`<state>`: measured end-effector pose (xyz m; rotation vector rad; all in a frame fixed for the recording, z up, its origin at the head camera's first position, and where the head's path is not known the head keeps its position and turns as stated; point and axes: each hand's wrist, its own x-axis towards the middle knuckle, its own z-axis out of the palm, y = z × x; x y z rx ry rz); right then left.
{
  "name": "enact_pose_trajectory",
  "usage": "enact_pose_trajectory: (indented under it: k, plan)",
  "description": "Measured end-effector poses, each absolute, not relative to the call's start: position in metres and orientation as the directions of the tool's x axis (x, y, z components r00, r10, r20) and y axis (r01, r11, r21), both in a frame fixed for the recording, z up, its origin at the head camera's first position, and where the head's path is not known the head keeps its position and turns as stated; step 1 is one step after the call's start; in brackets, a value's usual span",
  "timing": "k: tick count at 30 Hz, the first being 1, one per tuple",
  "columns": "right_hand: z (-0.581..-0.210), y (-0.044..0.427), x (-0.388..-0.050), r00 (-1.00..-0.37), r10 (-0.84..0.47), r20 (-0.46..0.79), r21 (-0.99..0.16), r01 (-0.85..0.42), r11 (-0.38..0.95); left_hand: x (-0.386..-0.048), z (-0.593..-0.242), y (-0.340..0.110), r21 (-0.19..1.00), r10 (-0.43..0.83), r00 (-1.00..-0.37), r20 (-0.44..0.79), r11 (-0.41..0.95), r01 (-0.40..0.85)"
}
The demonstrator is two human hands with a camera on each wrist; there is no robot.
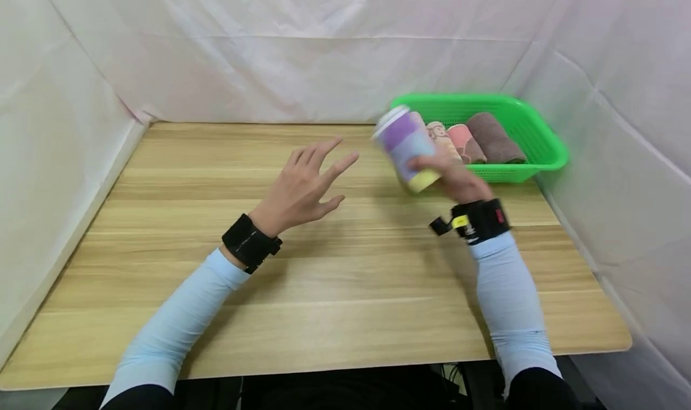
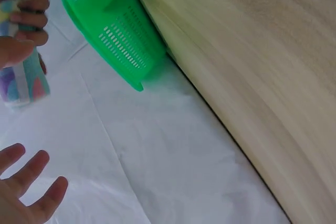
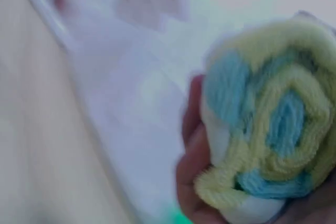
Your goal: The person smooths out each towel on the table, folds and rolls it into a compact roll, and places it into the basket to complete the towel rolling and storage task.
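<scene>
My right hand (image 1: 459, 176) grips a rolled towel (image 1: 406, 143) with purple, blue and yellow bands, tilted in the air at the left end of the green basket (image 1: 553, 149). The right wrist view shows the towel's spiral end (image 3: 286, 124) in yellow and blue, with fingers (image 3: 197, 177) curled round its side. Over the middle of the table my left hand (image 1: 302, 185) hovers with its fingers spread, holding nothing. It is apart from the towel. In the left wrist view the towel (image 2: 23, 80) appears at the left edge, partly covered by a thumb.
In the basket lie several rolled towels, among them a brown one (image 1: 496, 139) and a pink and brown one (image 1: 466, 143). The wooden table (image 1: 324, 302) is bounded by white cloth (image 1: 302, 56) at the back and sides.
</scene>
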<state>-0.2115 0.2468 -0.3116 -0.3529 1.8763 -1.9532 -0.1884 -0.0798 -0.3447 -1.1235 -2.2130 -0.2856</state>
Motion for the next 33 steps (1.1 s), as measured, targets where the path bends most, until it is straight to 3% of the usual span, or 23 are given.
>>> enact_pose_trajectory:
  k: [2,4,6,9,12,15,22,31,33]
  plan:
    - [-0.295,0.278,-0.217,-0.965,-0.263,-0.014,-0.999,0.026,-0.044,-0.188,-0.346,-0.081,-0.083,0.663,-0.446,0.601,0.608,0.790]
    - [-0.280,0.307,-0.226,-0.996,-0.053,0.064,-0.996,-0.068,0.059,-0.187,-0.349,-0.083,-0.081,0.681,-0.461,0.569,0.605,0.792]
    - [-0.269,0.338,-0.236,-0.989,0.118,0.086,-0.958,-0.050,0.284,-0.185,-0.352,-0.084,-0.085,0.696,-0.480,0.534,0.609,0.789]
    - [-0.265,0.382,-0.253,-0.954,0.276,0.116,-0.737,0.103,0.668,-0.181,-0.356,-0.087,-0.095,0.707,-0.493,0.507,0.615,0.783]
    - [-0.271,0.419,-0.264,-0.945,0.295,0.143,-0.489,0.192,0.851,-0.180,-0.357,-0.089,-0.101,0.712,-0.497,0.495,0.616,0.781]
    - [-0.279,0.441,-0.272,-0.954,0.282,0.097,-0.360,0.231,0.904,-0.180,-0.358,-0.091,-0.111,0.714,-0.500,0.490,0.620,0.777]
    - [-0.301,0.454,-0.287,-0.937,0.333,-0.107,-0.249,0.349,0.903,-0.180,-0.358,-0.094,-0.115,0.719,-0.516,0.466,0.627,0.770]
    - [-0.313,0.454,-0.279,-0.979,0.201,-0.039,-0.190,0.205,0.960,-0.179,-0.358,-0.088,-0.096,0.723,-0.529,0.444,0.625,0.775]
    - [-0.313,0.453,-0.278,-0.977,0.199,-0.072,-0.190,0.209,0.959,-0.179,-0.358,-0.088,-0.094,0.723,-0.530,0.443,0.625,0.775]
